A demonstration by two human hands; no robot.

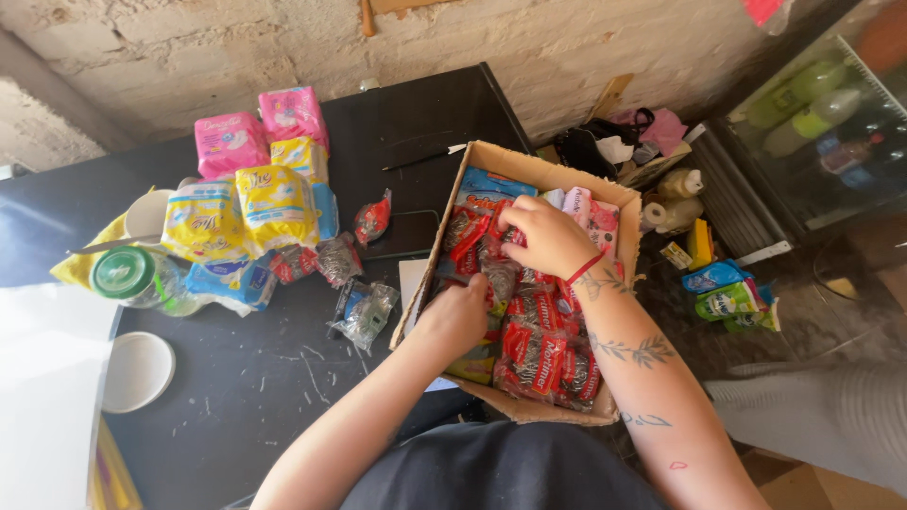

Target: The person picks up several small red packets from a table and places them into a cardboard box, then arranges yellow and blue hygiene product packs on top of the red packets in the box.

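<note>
An open cardboard box [529, 168] rests on the right edge of a black table [283, 378]. It is packed with several small red packets [543, 354] and some blue and pink packs at its far end. My left hand [455, 316] reaches down into the box's left side, fingers closed among the packets; whether it grips one is hidden. My right hand [546, 236], with a red wristband, presses down on the packets near the middle of the box, fingers curled over them.
On the table's left stand stacked yellow, pink and blue soft packs [250, 194], loose red and clear packets [364, 312], a green-lidded jar [128, 274], a white lid [137, 371] and a pen [420, 159]. Bottles, sponges and bags [723, 293] lie on the floor at right.
</note>
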